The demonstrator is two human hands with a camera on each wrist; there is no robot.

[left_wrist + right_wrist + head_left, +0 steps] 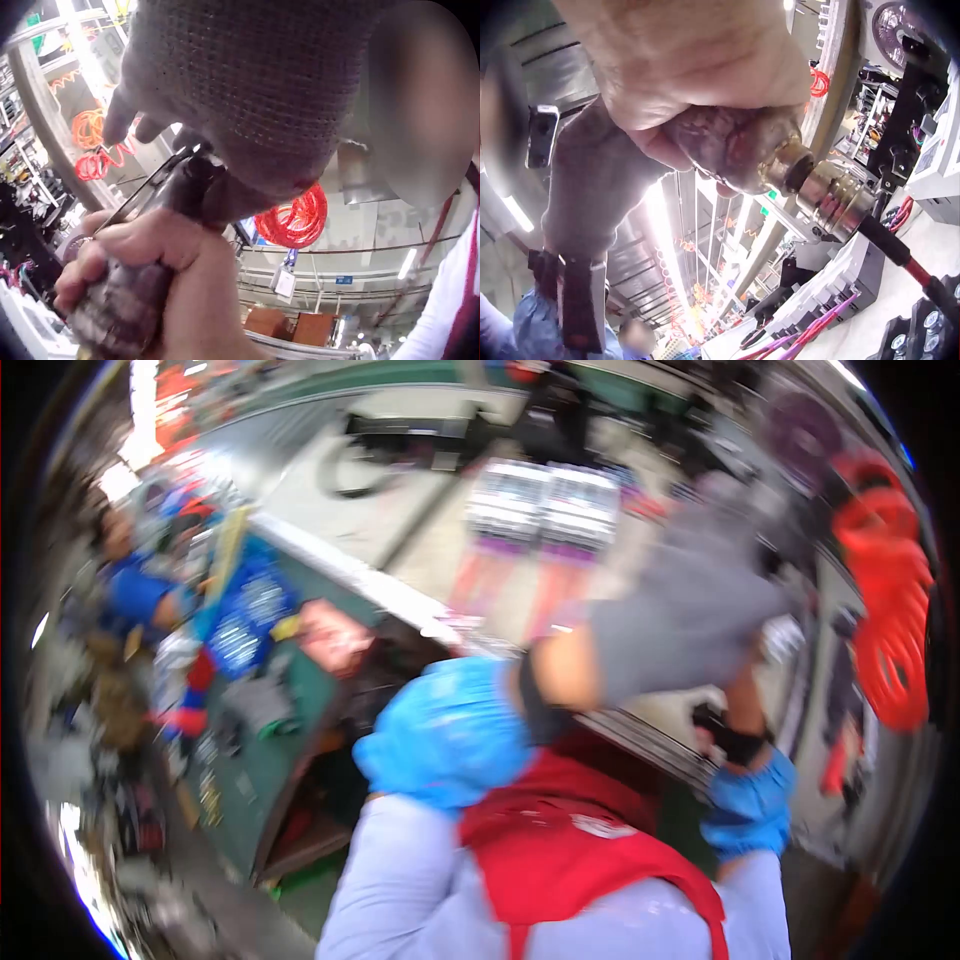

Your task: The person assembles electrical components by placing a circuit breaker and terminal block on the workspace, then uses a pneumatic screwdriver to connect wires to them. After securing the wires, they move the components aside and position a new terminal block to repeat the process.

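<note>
The bare right hand [697, 60] is gripping a driver-like tool [834, 199] above the pale bench [430, 565]. Its dark, glossy body is running into a brassy, ringed collar and a black, red-banded shaft. The grey-gloved left hand [247, 82] is covering the other end; whether it's gripping, I can't tell.

Strip light [666, 240] glaring below the grey ceiling [634, 259]. Red coiled hose [885, 555] hanging right of the pale workbench [345, 525]. Green surface [235, 785] sitting left, blurring. Brown boxes [313, 330] standing far back. Grey floor [235, 905] showing lower left.
</note>
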